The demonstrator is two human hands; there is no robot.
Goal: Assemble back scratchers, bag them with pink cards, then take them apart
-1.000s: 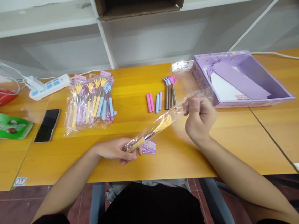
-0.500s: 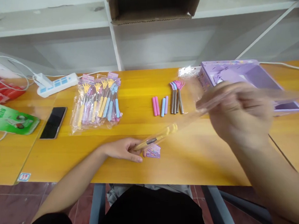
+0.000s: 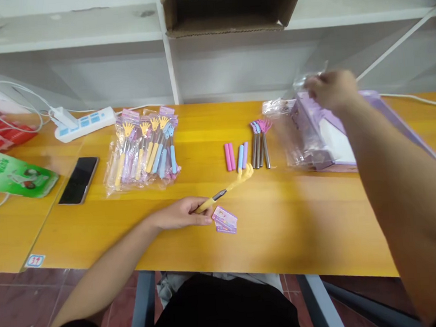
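My left hand (image 3: 186, 212) is closed round the yellow handle of a back scratcher (image 3: 223, 193). Its short metal neck and yellow hand-shaped head point up and to the right. Just below it, a small purple printed card (image 3: 225, 220) lies on the table. Over at the purple box (image 3: 390, 114), my right hand (image 3: 332, 88) pinches a clear plastic bag (image 3: 310, 127), which hangs along the box's left side. Metal rods with pink and blue hand-shaped heads (image 3: 260, 143) lie between my hands, beside pink, blue and purple handle sleeves (image 3: 229, 156).
Bagged back scratchers (image 3: 142, 151) lie in a pile on the left. Near them are a phone (image 3: 79, 179), a white power strip (image 3: 84, 124), a green pack (image 3: 15, 172) and red packaging (image 3: 2, 131). A cardboard box (image 3: 231, 8) sits on the shelf above.
My right hand has moved up and away to the purple box, taking the clear plastic with it. The back scratcher in my left hand is now tilted up more, clear of the plastic.
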